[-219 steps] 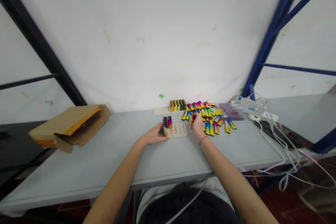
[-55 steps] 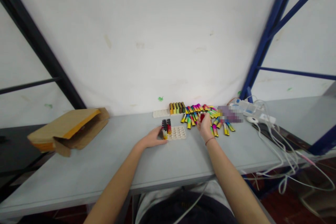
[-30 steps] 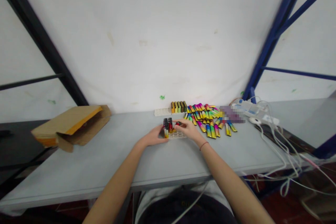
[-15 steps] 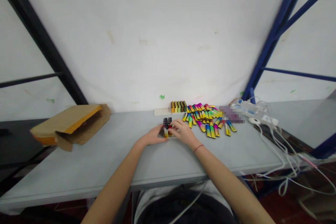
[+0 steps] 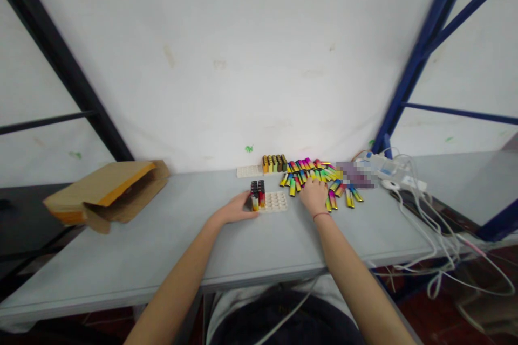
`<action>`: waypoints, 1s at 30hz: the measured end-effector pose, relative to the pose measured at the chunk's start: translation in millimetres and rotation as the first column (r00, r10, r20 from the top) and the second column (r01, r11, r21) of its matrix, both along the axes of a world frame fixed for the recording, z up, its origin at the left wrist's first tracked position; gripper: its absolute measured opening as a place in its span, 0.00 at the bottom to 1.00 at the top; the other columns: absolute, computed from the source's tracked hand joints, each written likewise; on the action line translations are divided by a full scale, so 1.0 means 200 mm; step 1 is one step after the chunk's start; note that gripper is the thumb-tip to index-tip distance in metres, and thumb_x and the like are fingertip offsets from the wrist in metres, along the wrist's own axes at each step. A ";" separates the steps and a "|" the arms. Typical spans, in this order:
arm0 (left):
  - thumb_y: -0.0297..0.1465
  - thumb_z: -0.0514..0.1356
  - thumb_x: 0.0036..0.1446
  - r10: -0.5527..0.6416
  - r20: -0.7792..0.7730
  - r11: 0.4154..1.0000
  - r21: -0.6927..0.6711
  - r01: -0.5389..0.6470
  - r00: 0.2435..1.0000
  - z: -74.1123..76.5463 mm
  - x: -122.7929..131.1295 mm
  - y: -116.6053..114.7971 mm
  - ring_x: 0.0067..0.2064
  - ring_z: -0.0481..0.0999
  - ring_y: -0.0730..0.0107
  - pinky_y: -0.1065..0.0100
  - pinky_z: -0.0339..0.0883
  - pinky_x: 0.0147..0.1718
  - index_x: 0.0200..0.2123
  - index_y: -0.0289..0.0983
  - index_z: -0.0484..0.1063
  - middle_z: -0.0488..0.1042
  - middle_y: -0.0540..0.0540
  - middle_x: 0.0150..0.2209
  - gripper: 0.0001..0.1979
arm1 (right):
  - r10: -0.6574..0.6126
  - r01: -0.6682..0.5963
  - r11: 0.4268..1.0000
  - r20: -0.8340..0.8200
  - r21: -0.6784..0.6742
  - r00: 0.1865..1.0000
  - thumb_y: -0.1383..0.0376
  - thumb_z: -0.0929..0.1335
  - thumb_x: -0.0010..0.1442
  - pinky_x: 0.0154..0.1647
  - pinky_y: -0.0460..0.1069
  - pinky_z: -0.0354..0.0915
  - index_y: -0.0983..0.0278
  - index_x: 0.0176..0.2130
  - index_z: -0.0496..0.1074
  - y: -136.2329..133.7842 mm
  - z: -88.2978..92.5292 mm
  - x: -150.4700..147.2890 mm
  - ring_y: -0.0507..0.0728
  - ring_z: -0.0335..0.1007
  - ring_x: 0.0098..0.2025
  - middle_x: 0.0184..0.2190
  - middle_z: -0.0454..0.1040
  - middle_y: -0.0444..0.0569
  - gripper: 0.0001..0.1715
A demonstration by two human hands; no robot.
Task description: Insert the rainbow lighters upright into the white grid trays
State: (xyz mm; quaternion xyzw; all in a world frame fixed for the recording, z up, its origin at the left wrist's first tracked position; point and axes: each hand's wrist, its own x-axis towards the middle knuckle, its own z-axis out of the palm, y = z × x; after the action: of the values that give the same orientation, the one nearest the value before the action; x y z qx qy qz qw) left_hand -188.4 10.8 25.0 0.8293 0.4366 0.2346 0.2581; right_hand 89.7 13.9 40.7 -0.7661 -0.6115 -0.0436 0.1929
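My left hand [image 5: 234, 209] is curled around the left end of a white tray [image 5: 277, 202] with rows of round holes. At that end, two rows of lighters [image 5: 258, 195] with black tops and shiny red, yellow and silver bodies stand upright. The tray's right part shows bare holes. To the right, my right hand [image 5: 314, 196] reaches into a loose pile of lighters [image 5: 301, 177] with shiny rainbow and gold bodies. Its fingers are bent down among them, and the fingertips are hidden, so what they hold cannot be made out.
By the wall stands a second white tray [image 5: 250, 171] with upright yellow, green and dark lighters [image 5: 274, 164]. An open cardboard box [image 5: 107, 191] lies at the left. A blurred purple item [image 5: 356, 174], power strips [image 5: 380, 164] and tangled white cables [image 5: 429, 221] occupy the right side.
My right hand has left the tray and moved right to the pile, uncovering the tray's holes. My left hand has stayed at the tray's left end.
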 end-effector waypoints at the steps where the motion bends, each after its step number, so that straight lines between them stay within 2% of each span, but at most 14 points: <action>1: 0.41 0.68 0.50 0.004 -0.006 1.000 -0.001 -0.004 1.000 0.00 0.00 0.00 0.60 0.70 0.45 0.51 0.61 0.63 0.60 0.33 0.66 0.70 0.36 0.61 0.36 | -0.015 0.015 0.999 0.010 -0.044 1.000 0.69 0.61 0.65 0.50 0.57 0.61 0.75 0.51 0.74 0.00 0.00 0.03 0.70 0.68 0.55 0.51 0.74 0.70 0.20; 6: 0.40 0.68 0.51 -0.005 -0.010 1.000 -0.008 0.005 1.000 -0.01 -0.01 0.01 0.59 0.70 0.47 0.50 0.61 0.62 0.60 0.33 0.64 0.70 0.37 0.61 0.36 | 0.022 -0.017 0.986 0.026 -0.165 0.999 0.73 0.60 0.64 0.50 0.56 0.61 0.75 0.50 0.75 0.04 -0.03 0.06 0.69 0.70 0.55 0.50 0.75 0.70 0.21; 9: 0.40 0.68 0.51 -0.008 -0.005 1.000 -0.009 0.007 1.000 -0.01 -0.01 0.00 0.61 0.68 0.47 0.52 0.59 0.64 0.62 0.33 0.62 0.68 0.37 0.63 0.38 | 0.044 -0.040 0.984 0.019 -0.175 0.999 0.73 0.61 0.63 0.50 0.55 0.62 0.74 0.50 0.75 0.05 -0.04 0.05 0.68 0.71 0.54 0.50 0.75 0.69 0.21; 14: 0.40 0.68 0.51 -0.008 -0.013 1.000 -0.007 0.008 1.000 -0.01 -0.01 0.01 0.63 0.67 0.47 0.52 0.57 0.65 0.63 0.32 0.62 0.67 0.37 0.64 0.39 | 0.044 -0.040 0.986 0.025 -0.162 0.999 0.73 0.62 0.63 0.50 0.54 0.64 0.77 0.53 0.71 0.04 -0.03 0.04 0.68 0.71 0.55 0.51 0.73 0.72 0.21; 20: 0.40 0.68 0.51 0.005 -0.028 1.000 -0.009 -0.005 1.000 -0.02 -0.02 0.01 0.62 0.68 0.46 0.51 0.58 0.64 0.62 0.32 0.63 0.68 0.36 0.63 0.38 | 0.033 -0.038 0.979 -0.028 -0.200 0.999 0.73 0.63 0.63 0.50 0.57 0.65 0.73 0.52 0.73 0.04 -0.03 0.04 0.69 0.73 0.54 0.50 0.74 0.71 0.19; 24: 0.39 0.68 0.51 -0.001 -0.016 1.000 -0.004 0.001 1.000 -0.02 -0.02 0.01 0.62 0.68 0.46 0.51 0.59 0.64 0.62 0.32 0.63 0.68 0.36 0.63 0.37 | 0.143 -0.152 0.974 -0.067 -0.169 0.988 0.71 0.61 0.65 0.49 0.55 0.64 0.71 0.51 0.72 0.06 -0.03 0.05 0.68 0.73 0.53 0.50 0.74 0.69 0.17; 27: 0.38 0.68 0.51 -0.008 -0.014 1.000 0.001 0.008 1.000 -0.02 -0.01 0.01 0.62 0.68 0.47 0.51 0.59 0.64 0.62 0.33 0.63 0.68 0.37 0.63 0.37 | 0.262 -0.274 0.958 -0.125 -0.083 0.957 0.68 0.57 0.70 0.44 0.52 0.63 0.70 0.52 0.69 0.07 -0.02 0.05 0.65 0.75 0.48 0.45 0.77 0.64 0.17; 30: 0.39 0.68 0.51 -0.004 -0.018 1.000 -0.001 0.004 1.000 -0.02 -0.01 0.01 0.61 0.69 0.47 0.52 0.59 0.64 0.61 0.33 0.64 0.68 0.37 0.63 0.36 | 0.347 -0.354 0.935 -0.213 0.009 0.913 0.66 0.57 0.70 0.40 0.50 0.61 0.67 0.49 0.68 0.08 -0.02 0.03 0.62 0.75 0.41 0.40 0.78 0.58 0.14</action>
State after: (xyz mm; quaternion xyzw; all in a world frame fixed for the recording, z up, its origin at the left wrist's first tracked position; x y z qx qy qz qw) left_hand -190.7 12.7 21.4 0.8321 0.4375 0.2262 0.2552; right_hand 95.9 30.0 36.4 -0.6471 -0.7154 0.0825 0.2503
